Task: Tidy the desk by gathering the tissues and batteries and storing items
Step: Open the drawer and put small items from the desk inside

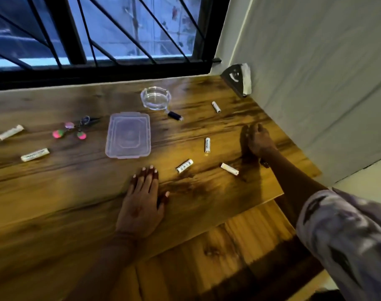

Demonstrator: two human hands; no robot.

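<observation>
View: head, the only one.
Desk: wood-grain brown desk (55, 192) below a barred window.
Left hand: left hand (141, 200) at 6 o'clock, palm down flat on the desk, fingers straight and side by side, holding nothing.
Right hand: right hand (258, 141) at 3 o'clock, reaching out with its fingers bunched low over the desk. It is dark and blurred, so cannot tell if it pinches anything.
Batteries: all loose and apart.
- far white battery (216, 106) at 1 o'clock
- middle white battery (207, 145) near centre
- printed white battery (184, 165) just right of the left hand's fingertips
- plain white battery (229, 169) at 4 o'clock, near the right forearm
- dark blue cylinder (174, 115) just beside the round clear glass ashtray (156, 98), at 12 o'clock; probably also a battery
Tissues: two white oblong packets (10, 132) (35, 154) at 9 o'clock, probably the tissues; print too small to read.
Box: clear rectangular plastic box (128, 135), lid on, left of centre, nothing visible inside.
Other: keyring with pink-green charms (70, 130) between the box and the packets.
Stage: my guess is that gathering has barely begun.
Risk 1: the round cells roll on the smooth top, and a forearm sweep could send the plain white battery off the 4 o'clock edge.
Risk 2: the box lid is on, so a full hand arriving there may drop cells.
Risk 3: the far battery or the dark cylinder is easily missed in the dim light.
</observation>
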